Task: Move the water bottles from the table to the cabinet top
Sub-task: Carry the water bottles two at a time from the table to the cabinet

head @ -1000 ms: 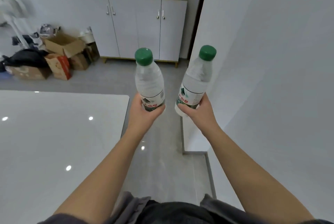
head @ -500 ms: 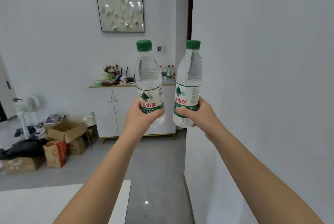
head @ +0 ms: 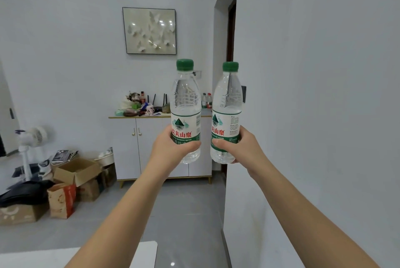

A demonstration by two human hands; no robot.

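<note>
The left hand (head: pixel 171 148) has its grip wrapped around the lower part of the left bottle (head: pixel 185 111), thumb across the label and fingers curled behind. The right hand (head: pixel 240 148) grips the right bottle (head: pixel 227 114) in the same manner, its fingers closed over the bottom edge of the label. Both bottles stand upright in the air at arm's length, side by side and just apart, each clear with a green cap and a white-and-green label. Both forearms stretch forward from the bottom of the view.

Behind the bottles, across the grey floor (head: pixel 184 213), stands a white cabinet (head: pixel 138 148) against the far wall. Its top carries a cluttered heap of small things at the left and a few more bottles (head: pixel 206 100) at the right end, seen between the two held ones. A framed picture (head: pixel 149 30) hangs above it. To the left of the cabinet lie cardboard boxes (head: pixel 75 172), a paper bag (head: pixel 61 200) and a white fan (head: pixel 32 140). A corner of the white table (head: pixel 147 252) shows at the bottom, below the left forearm. A white wall (head: pixel 313 94) fills the right side.
</note>
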